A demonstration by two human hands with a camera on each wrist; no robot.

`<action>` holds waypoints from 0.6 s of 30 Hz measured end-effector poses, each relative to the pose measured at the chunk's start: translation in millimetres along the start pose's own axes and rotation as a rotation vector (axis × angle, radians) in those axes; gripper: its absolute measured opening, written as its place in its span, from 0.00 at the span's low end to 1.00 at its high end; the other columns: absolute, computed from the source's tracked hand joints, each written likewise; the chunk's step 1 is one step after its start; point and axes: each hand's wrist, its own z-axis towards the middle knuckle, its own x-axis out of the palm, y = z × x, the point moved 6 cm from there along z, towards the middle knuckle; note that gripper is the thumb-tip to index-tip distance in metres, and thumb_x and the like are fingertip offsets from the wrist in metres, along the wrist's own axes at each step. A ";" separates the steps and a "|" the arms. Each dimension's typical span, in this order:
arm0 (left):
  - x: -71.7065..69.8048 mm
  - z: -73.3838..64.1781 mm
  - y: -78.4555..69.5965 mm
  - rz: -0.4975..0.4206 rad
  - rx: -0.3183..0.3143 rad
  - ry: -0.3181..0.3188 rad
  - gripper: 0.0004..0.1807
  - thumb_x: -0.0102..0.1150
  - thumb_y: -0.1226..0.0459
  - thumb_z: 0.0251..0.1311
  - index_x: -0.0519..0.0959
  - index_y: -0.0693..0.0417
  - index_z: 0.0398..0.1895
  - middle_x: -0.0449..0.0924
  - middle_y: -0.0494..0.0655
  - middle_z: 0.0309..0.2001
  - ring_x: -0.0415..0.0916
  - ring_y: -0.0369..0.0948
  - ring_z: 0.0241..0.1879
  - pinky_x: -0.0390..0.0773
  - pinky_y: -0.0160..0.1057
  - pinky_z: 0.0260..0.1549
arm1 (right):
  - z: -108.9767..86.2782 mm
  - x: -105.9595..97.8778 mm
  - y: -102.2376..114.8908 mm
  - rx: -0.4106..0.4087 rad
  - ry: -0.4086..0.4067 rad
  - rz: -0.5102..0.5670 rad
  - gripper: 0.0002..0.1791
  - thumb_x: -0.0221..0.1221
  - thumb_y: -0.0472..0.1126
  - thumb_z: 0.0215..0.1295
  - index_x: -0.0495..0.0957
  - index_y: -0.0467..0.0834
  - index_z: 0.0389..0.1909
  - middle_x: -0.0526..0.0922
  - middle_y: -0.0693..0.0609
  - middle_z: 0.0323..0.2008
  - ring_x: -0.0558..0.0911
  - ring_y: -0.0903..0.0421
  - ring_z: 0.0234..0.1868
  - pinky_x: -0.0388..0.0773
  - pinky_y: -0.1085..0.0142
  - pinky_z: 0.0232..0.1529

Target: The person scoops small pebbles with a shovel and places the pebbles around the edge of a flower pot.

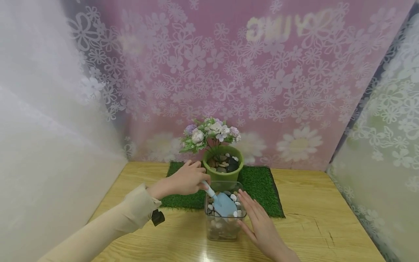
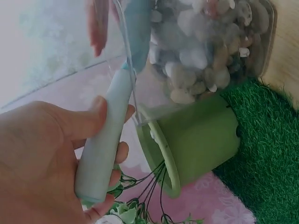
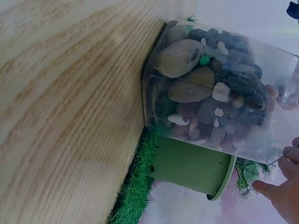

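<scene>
My left hand (image 1: 188, 179) grips the pale handle (image 2: 103, 135) of a small blue trowel (image 1: 225, 205). Its blade lies on the pebbles in a clear square container (image 1: 222, 236). Large and small stones (image 3: 205, 88) show through the container's wall. With fingers extended, my right hand (image 1: 260, 227) touches the container's right side near the rim. Just behind the container stands a green flowerpot (image 1: 226, 176), with stones inside and artificial white and purple flowers (image 1: 211, 134) leaning left from it. The blade is partly blurred by the container wall in the left wrist view.
Beneath the flowerpot lies a green artificial grass mat (image 1: 260, 189) on the wooden table (image 1: 314, 218). A pink flower-patterned curtain (image 1: 226, 83) hangs behind the table, with pale sheets on both sides. A black device (image 1: 158, 217) is at my left wrist.
</scene>
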 end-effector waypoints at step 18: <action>9.3 -14.5 -13.4 0.051 -0.051 -0.199 0.11 0.66 0.47 0.62 0.82 0.40 0.39 0.80 0.38 0.35 0.61 0.39 0.33 0.60 0.42 0.39 | -0.1 -0.1 0.4 0.014 0.016 0.002 0.45 0.65 0.46 0.68 0.53 0.43 0.80 0.58 0.48 0.78 0.60 0.49 0.77 0.50 0.64 0.76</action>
